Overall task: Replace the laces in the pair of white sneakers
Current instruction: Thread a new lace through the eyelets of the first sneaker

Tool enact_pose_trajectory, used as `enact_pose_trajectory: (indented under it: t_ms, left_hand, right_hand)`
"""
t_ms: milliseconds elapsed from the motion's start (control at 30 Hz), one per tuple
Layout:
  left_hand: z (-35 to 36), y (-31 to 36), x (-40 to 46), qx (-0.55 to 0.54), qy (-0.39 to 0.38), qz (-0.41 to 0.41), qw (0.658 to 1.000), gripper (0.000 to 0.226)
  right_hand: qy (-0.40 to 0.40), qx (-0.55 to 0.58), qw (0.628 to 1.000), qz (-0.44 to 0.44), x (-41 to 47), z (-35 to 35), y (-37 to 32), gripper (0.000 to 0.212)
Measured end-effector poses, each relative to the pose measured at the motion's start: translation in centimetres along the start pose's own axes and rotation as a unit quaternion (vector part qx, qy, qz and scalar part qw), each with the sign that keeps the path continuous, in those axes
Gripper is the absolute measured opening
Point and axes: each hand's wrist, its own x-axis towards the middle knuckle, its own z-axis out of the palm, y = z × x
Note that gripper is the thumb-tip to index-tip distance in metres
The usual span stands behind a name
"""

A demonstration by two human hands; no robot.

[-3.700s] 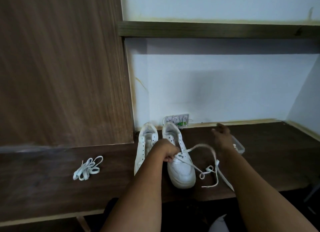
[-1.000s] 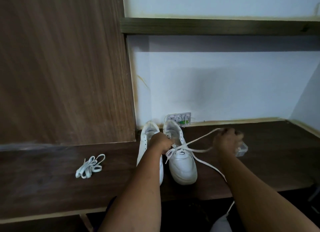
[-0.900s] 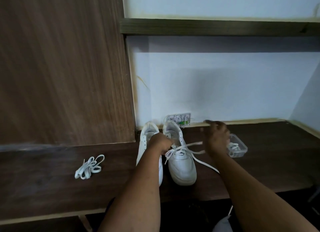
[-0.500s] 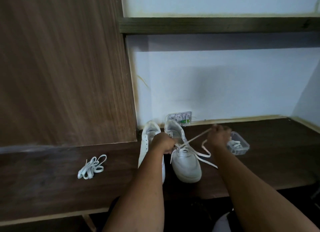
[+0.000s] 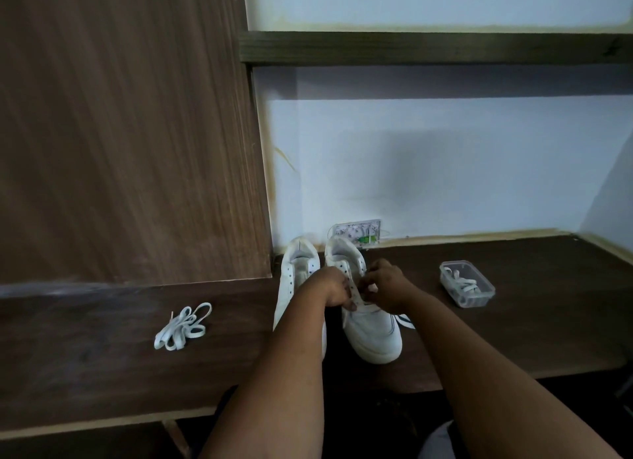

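- Nearest, both forearms reach in from 6 o'clock and meet over the right shoe, which stands toe toward the person on the bench.
- The left hand is curled at the shoe's eyelet row; its grip is closed on the shoe's upper edge, steadying it, as far as can be seen.
- The right hand, just at 3 o'clock of the left one, has its fingers bunched in a pinch over the eyelets. I judge that its grip is on the lace, though the pinched part is hidden; a short stretch trails beside the shoe at its 3 o'clock.
- The left shoe, touching or just beside the right one at its 9 o'clock, shows bare eyelets and no lace.
- Progress, as a judgement: the left shoe is stripped and waits for a new lace. Whether the right shoe's lace is coming out or going in cannot be told, so most of the job looks undone.
- A loose bundle of laces lies well apart at 9 o'clock on the bench.
- Farther, at 2 o'clock of the shoes, a clear tub sits open with coiled white laces inside.
- Behind the heels, at 12 o'clock, a small wall socket.
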Motion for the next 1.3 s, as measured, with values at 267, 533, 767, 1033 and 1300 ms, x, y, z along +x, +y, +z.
enact_pose_trajectory:
  t_ms: [267,533,767,1033,1300]
  left_hand:
    - [-2.6,-0.6,-2.1,-0.159,-0.082,-0.130,0.975,0.023]
    - [0.9,1.0,-0.1,-0.079,0.162,-0.090,0.979,0.044]
    - [1.1,0.6,0.4,-0.170,0.093,-0.079,0.978,0.034]
    - [0.5,0.3,-0.3,-0.330,0.067,-0.084,0.938,0.016]
    - [0.1,-0.1,0.3,-0.118,0.167,-0.090,0.975,0.025]
  right_hand:
    - [0.032,0.047,0.998,0.012,-1.1,-0.3,-0.3,0.026]
    - [0.038,0.028,0.999,-0.013,-1.4,-0.5,-1.1,0.025]
    - [0.099,0.024,0.995,-0.002,-1.0,-0.1,-1.3,0.021]
    - [0.369,0.300,0.842,0.254,-0.3,-2.3,-1.4,0.025]
    - [0.142,0.114,0.915,0.361,-4.3,-2.6,4.3,0.034]
